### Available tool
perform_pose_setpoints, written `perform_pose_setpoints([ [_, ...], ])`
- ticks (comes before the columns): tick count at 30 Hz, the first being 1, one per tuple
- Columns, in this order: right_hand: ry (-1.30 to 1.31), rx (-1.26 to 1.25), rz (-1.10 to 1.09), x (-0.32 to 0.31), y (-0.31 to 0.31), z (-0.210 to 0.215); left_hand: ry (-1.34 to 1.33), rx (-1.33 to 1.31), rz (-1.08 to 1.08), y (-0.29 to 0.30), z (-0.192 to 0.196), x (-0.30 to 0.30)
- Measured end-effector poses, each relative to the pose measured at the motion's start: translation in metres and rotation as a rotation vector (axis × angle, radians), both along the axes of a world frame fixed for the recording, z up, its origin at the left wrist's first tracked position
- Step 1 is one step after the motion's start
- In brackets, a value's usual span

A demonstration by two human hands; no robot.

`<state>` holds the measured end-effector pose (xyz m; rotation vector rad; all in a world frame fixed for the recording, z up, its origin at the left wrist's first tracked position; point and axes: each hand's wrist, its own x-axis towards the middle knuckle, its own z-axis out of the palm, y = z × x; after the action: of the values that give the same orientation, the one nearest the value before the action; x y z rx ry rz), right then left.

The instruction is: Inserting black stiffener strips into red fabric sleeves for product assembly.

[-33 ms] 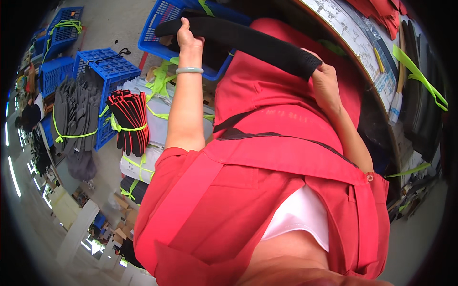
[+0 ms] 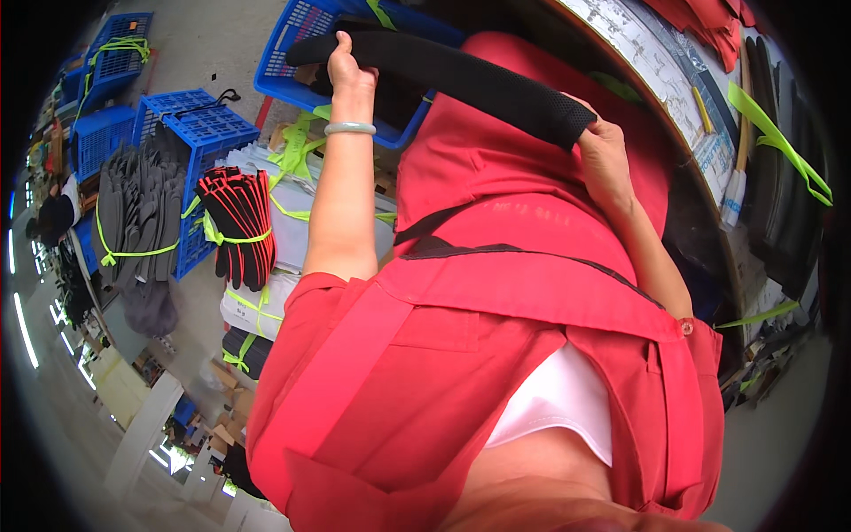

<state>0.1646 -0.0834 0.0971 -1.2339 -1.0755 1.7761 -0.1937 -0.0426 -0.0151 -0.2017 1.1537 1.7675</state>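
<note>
A long, curved black fabric strip (image 2: 461, 78) with a mesh-like texture stretches across the top of the head view, above my lap. My left hand (image 2: 352, 66), with a pale bangle on its wrist, is closed round the strip near its far left end, thumb up. At the strip's right end, my right hand (image 2: 606, 158) pinches the edge between thumb and fingers. Behind the strip's left part lies a blue plastic crate (image 2: 275, 71) with dark contents, hard to make out. Red cloth (image 2: 523, 168) covers my lap.
To my right runs a worktable (image 2: 638, 66) holding black strips (image 2: 776, 168) and a yellow-green tie (image 2: 780, 146). At left stand a blue crate (image 2: 208, 129), a grey tied bundle (image 2: 140, 208) and a black-and-red bundle (image 2: 241, 226) on stacked, tied packs (image 2: 253, 306).
</note>
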Motion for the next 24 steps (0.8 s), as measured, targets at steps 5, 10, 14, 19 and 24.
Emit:
perform_pose_setpoints([
  [5, -0.136, -0.05, 0.1, 0.003, 0.006, -0.014, -0.008, 0.061, -0.04, -0.003, -0.001, 0.004],
  [10, -0.234, 0.005, 0.222, -0.012, 0.017, -0.035, -0.204, 0.321, -0.456, -0.016, 0.034, 0.125],
  [14, -0.197, -0.007, 0.544, -0.012, 0.024, 0.002, -0.048, 0.307, -0.605, -0.046, 0.065, 0.158],
  [19, -0.327, 0.1, 0.31, -0.01, 0.054, 0.021, 0.026, 0.217, -0.644, -0.044, 0.073, 0.144],
  [24, -0.337, 0.196, 0.45, -0.034, 0.055, 0.003, -0.103, 0.253, -0.717, -0.051, 0.079, 0.152],
])
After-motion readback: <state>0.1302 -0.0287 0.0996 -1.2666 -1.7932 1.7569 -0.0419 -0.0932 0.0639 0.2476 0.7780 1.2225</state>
